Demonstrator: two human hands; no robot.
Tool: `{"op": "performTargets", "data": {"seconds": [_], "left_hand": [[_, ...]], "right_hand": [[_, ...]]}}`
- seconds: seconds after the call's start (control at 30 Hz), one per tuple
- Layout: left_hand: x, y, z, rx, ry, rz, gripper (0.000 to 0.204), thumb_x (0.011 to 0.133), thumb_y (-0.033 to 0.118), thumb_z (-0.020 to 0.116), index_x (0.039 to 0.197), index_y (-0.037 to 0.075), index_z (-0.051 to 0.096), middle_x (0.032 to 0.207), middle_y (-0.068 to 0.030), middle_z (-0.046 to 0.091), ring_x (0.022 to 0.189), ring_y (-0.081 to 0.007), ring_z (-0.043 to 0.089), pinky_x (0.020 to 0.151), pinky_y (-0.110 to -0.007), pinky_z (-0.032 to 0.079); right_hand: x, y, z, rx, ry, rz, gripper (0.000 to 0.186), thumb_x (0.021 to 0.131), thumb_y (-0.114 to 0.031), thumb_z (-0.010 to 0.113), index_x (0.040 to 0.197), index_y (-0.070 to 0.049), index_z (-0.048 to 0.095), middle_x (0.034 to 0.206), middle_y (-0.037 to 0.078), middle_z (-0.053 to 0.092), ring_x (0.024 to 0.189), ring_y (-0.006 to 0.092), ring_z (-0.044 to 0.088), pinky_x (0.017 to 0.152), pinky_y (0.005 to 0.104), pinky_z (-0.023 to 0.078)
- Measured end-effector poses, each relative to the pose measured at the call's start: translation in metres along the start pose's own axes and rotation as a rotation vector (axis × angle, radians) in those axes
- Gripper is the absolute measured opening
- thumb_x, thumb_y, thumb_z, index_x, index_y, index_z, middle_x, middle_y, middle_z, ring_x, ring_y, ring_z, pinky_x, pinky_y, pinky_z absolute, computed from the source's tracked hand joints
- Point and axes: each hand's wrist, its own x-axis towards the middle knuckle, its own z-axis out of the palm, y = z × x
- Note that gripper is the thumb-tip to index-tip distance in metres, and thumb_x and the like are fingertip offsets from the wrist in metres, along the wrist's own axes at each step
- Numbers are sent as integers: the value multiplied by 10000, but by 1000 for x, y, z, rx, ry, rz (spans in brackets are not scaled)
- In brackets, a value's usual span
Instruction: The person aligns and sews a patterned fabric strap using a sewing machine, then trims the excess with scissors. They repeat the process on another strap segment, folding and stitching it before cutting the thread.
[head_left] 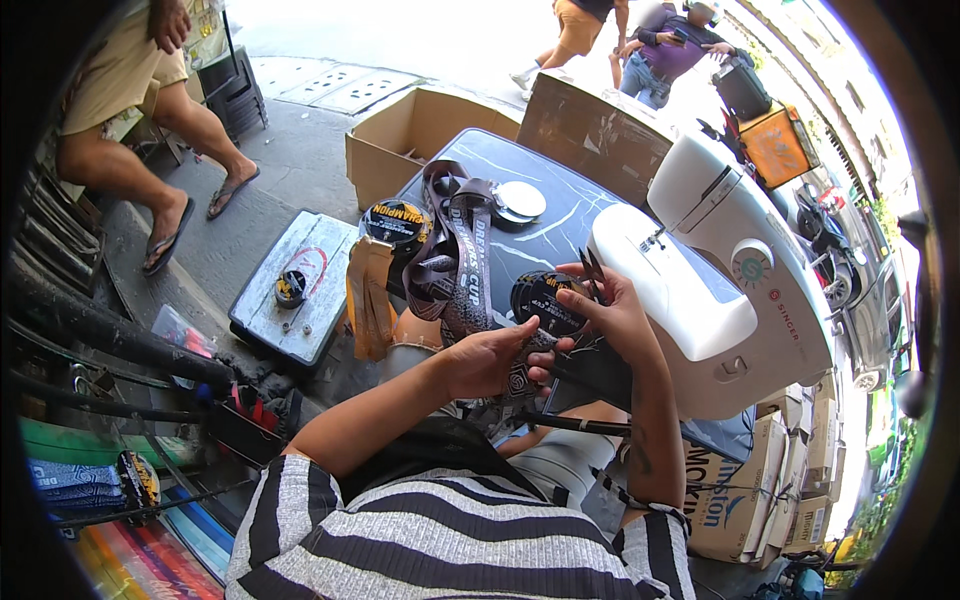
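Just in front of my body, a round black medal (548, 302) with gold and white print is gripped by my right hand (615, 308), thumb on its face. Dark pointed blades, like thread snips (593, 268), stick up from the same hand. My left hand (492, 357) is closed on the patterned grey ribbon (517, 382) just below the medal. More dark printed ribbons (462, 250) lie heaped on the marble-patterned table (580, 190), beside a stack of black and gold medals (397, 226). A silvery round disc (519, 202) rests behind the ribbons.
A white sewing machine (715, 330) stands close on the right. Gold ribbons (370, 300) hang over the table's left edge. Left of it, a low box (300, 255) bears a small round black item. Open cardboard boxes (430, 125) stand behind; a person's legs (165, 130) are at far left.
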Motion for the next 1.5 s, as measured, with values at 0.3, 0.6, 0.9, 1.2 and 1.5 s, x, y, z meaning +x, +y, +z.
{"op": "performTargets", "data": {"seconds": [0.3,0.6,0.9,1.2,1.5], "left_hand": [[-23,-21,0,912,308,-2,428,1002,280,619,1330,20,535,1028,-63,675,1060,-154,622,971,-331,472],[-58,30,90,2301,789,-255,330,982,295,585,1117,1,648,1030,-175,694,979,-352,666,840,-452,524],[87,174,19,2728,865,83,583,779,292,814,1266,38,619,1254,-196,603,1191,-368,570,1046,-415,453],[81,181,-8,2753,681,194,384,826,337,765,1003,2,700,951,-225,707,947,-383,683,866,-427,533],[40,124,77,1975,687,1130,204,989,108,603,1049,-77,664,770,-208,689,677,-193,685,617,-320,502]], "right_hand": [[25,23,4,-44,39,-21,395,920,-174,722,1253,-2,597,998,52,703,823,79,656,676,218,535],[22,20,13,-506,221,-141,406,894,-239,732,1213,-3,649,1020,184,697,889,259,679,809,357,520],[-22,-10,29,-605,450,-313,331,914,-195,707,1185,-9,676,1048,187,678,886,268,682,752,344,529],[-86,-8,18,-375,558,-371,224,914,-68,700,1136,-38,711,1006,63,686,677,59,531,528,214,401],[-46,-12,28,108,584,-580,349,932,-93,695,1261,0,626,1202,97,674,834,53,643,689,207,562]]}}
